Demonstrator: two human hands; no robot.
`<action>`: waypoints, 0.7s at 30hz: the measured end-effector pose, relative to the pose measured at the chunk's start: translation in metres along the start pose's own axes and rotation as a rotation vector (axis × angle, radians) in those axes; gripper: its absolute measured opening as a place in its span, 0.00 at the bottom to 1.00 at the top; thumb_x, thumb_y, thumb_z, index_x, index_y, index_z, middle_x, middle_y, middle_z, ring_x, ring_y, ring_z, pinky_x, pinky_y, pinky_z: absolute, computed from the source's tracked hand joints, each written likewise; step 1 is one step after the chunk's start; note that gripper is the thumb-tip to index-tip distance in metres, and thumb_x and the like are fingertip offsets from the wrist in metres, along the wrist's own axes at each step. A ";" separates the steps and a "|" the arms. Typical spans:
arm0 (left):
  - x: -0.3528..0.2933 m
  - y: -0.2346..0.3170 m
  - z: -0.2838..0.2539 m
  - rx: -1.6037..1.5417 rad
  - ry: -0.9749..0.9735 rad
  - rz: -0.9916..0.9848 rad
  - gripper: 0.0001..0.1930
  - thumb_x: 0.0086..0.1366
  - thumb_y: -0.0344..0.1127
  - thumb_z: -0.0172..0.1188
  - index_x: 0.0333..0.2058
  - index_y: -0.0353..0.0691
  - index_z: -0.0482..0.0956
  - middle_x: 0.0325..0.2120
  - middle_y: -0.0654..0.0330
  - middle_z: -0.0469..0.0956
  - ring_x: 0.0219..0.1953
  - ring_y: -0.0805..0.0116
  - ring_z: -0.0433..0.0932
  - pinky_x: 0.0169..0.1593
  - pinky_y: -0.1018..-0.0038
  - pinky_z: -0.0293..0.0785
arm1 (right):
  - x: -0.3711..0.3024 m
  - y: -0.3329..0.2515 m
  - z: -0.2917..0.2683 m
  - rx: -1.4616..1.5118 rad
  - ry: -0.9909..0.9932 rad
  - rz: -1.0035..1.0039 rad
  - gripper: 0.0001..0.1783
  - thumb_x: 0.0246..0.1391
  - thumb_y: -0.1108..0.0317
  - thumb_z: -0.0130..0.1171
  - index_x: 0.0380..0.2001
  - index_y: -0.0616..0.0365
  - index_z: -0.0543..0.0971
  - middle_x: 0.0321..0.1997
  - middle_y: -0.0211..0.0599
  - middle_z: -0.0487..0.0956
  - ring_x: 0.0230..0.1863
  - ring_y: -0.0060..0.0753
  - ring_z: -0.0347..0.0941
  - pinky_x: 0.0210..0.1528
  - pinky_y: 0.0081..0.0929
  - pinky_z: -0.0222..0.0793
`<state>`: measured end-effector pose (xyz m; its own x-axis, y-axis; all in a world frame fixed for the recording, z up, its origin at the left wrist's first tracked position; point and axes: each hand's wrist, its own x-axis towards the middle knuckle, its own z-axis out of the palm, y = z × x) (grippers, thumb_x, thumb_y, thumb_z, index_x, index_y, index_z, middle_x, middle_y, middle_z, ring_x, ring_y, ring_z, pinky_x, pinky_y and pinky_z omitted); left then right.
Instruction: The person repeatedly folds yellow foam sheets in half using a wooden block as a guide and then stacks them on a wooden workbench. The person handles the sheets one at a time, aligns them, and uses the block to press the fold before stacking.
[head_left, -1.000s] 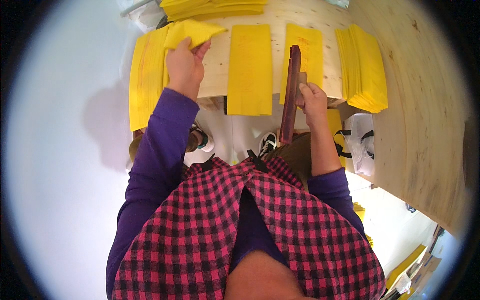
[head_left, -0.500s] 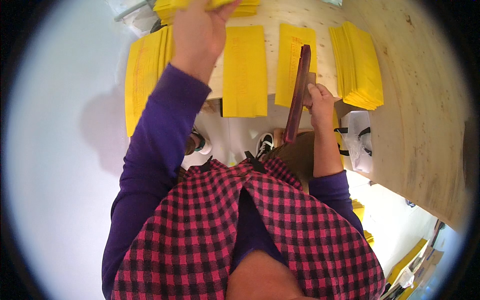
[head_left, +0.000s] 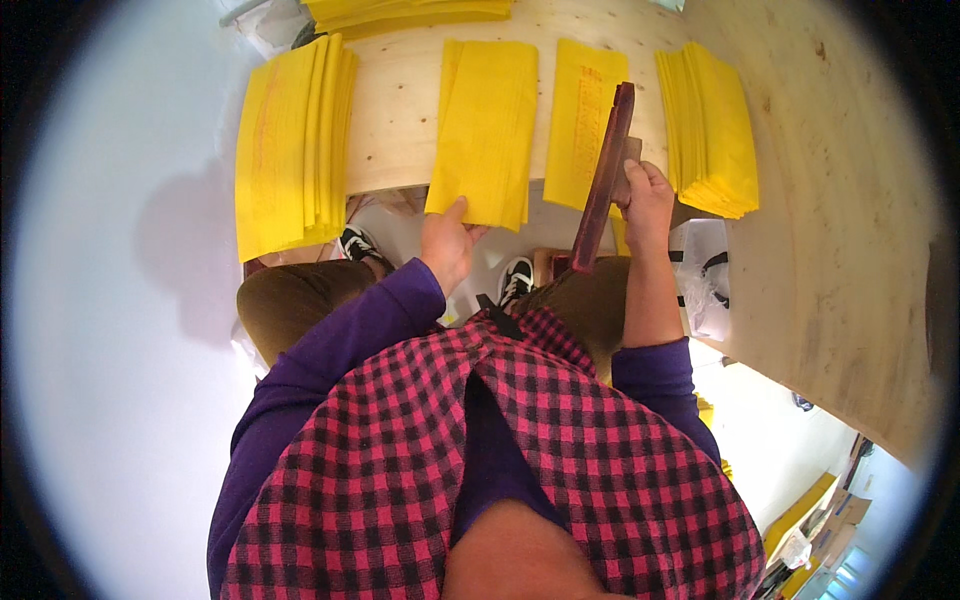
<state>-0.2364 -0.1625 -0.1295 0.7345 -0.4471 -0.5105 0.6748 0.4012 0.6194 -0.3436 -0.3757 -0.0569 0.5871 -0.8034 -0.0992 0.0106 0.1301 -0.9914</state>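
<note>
My left hand (head_left: 450, 243) pinches the near edge of a plain yellow cloth piece (head_left: 490, 125), thumb on top. This piece lies slightly askew over other yellow cloth in the middle of the table, its near end past the table edge. My right hand (head_left: 646, 195) grips the wooden handle of a long, red-stained hand stamp (head_left: 604, 180), held tilted above another yellow piece (head_left: 578, 120) with red print. The stamp hides part of that print. The underside of the stamp is turned partly away.
A fanned yellow stack (head_left: 290, 145) with red print lies at the left, and another yellow stack (head_left: 708, 130) at the right. More yellow cloth (head_left: 410, 14) sits at the far edge. A wooden panel (head_left: 830, 200) rises on the right, beside a white plastic bag (head_left: 708, 285).
My left hand has come down from the far stack with a yellow piece, which now covers the printed one in the middle. My right hand still holds the stamp, almost unmoved.
</note>
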 end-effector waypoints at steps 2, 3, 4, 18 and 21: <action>-0.001 -0.001 0.001 0.029 0.031 0.009 0.15 0.67 0.30 0.42 0.52 0.35 0.62 0.47 0.53 0.70 0.44 0.56 0.74 0.47 0.61 0.74 | 0.000 0.000 0.003 0.013 -0.025 -0.023 0.12 0.53 0.66 0.54 0.19 0.57 0.70 0.13 0.24 0.67 0.12 0.16 0.60 0.13 0.17 0.51; -0.002 -0.001 0.002 0.045 0.042 0.018 0.15 0.67 0.30 0.42 0.52 0.35 0.61 0.47 0.53 0.70 0.44 0.57 0.74 0.47 0.61 0.74 | -0.001 -0.001 0.005 0.023 -0.037 -0.029 0.12 0.53 0.66 0.54 0.19 0.57 0.70 0.13 0.25 0.67 0.12 0.16 0.60 0.13 0.17 0.52; -0.004 -0.001 0.004 0.028 0.046 0.037 0.15 0.66 0.31 0.43 0.51 0.34 0.63 0.46 0.53 0.71 0.43 0.58 0.74 0.45 0.63 0.75 | -0.001 -0.002 0.007 0.008 -0.042 -0.034 0.12 0.53 0.66 0.54 0.19 0.57 0.70 0.13 0.25 0.67 0.11 0.16 0.60 0.13 0.17 0.51; -0.035 0.042 0.058 0.286 -0.195 0.347 0.13 0.64 0.35 0.49 0.42 0.33 0.73 0.34 0.59 0.77 0.33 0.72 0.76 0.34 0.76 0.71 | -0.009 -0.017 0.019 -0.066 -0.032 -0.079 0.11 0.53 0.67 0.53 0.19 0.57 0.70 0.13 0.22 0.66 0.11 0.14 0.57 0.13 0.16 0.50; -0.030 0.070 0.086 0.164 -0.363 0.386 0.12 0.64 0.35 0.50 0.41 0.34 0.74 0.31 0.61 0.77 0.31 0.73 0.75 0.35 0.76 0.71 | -0.013 -0.025 0.015 -0.091 -0.035 -0.080 0.11 0.53 0.67 0.53 0.19 0.56 0.69 0.13 0.22 0.65 0.11 0.14 0.56 0.12 0.17 0.48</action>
<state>-0.2177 -0.1896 -0.0199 0.8345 -0.5509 -0.0073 0.3201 0.4740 0.8203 -0.3395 -0.3600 -0.0297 0.6149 -0.7884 -0.0179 -0.0139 0.0119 -0.9998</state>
